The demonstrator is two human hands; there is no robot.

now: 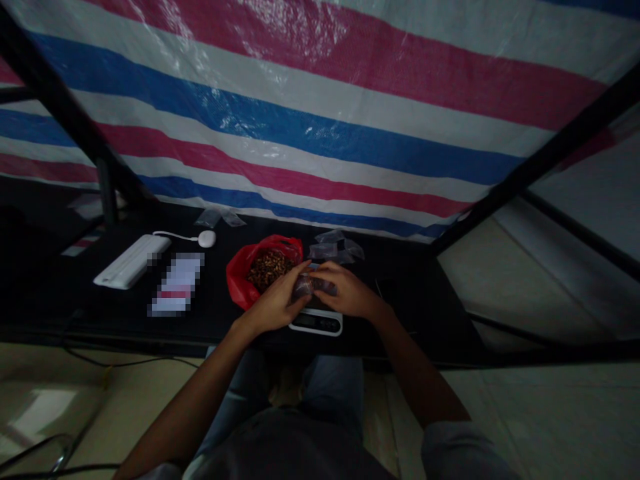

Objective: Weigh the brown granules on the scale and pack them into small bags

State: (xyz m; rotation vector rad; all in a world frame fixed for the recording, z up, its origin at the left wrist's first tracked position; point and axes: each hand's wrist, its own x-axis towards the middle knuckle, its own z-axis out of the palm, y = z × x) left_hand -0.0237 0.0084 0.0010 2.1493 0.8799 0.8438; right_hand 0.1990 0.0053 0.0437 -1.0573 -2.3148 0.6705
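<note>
**Closed grip, seen from overhead**

Two hands in frame, the left hand [274,305] and the right hand [349,291]. Both closed, fingers curled round one small clear plastic bag [307,288] with dark contents, held between them. The bag sits over the back of one digital kitchen scale [316,323]. The hands hide that spot, so contact with the scale cannot be told.

One red plastic bag [239,277], open, lies just beside the left hand, holding one heap of small brown pieces [265,270], too small and dim to identify. Behind the right hand is one loose pile of clear plastic packets [334,247]; they overlap and cannot be counted. Two more clear packets [220,217] lie apart at the far edge of the black tabletop [400,300].

Left along the tabletop: one white oblong device [131,261], one thin white cable [175,235] running to one round white puck [207,238], and one blurred card [176,283]. One red, white and blue striped tarpaulin [300,113] hangs behind everything. The person's denim-covered legs [330,393] show below the tabletop.
</note>
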